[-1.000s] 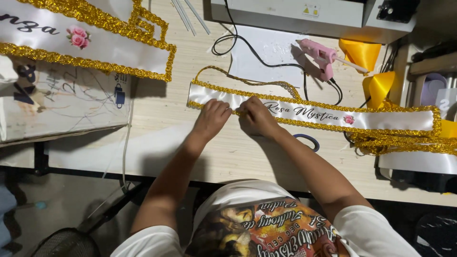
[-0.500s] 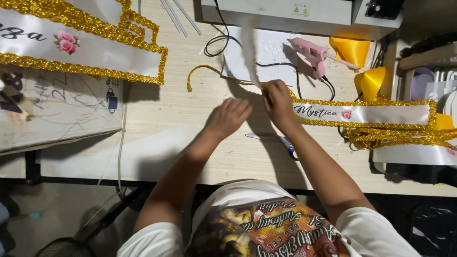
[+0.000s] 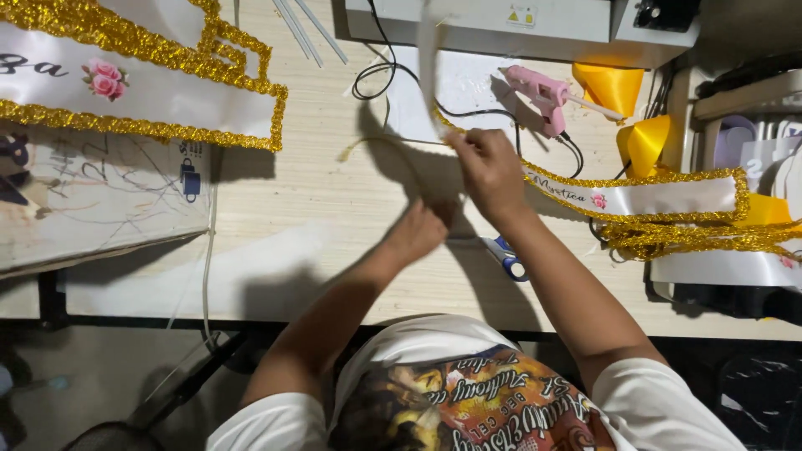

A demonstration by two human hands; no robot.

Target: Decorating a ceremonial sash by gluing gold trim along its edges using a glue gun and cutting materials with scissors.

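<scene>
By glue gun [image 3: 543, 93]: scissors [image 3: 505, 257], sash [image 3: 643, 199].

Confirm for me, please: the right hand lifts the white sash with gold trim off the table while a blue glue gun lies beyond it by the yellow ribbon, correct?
Not quite: the glue gun is pink, not blue, as the head view shows. The rest holds: the right hand lifts the white sash with gold trim off the table, and the gun lies beyond it by the yellow ribbon.
</scene>
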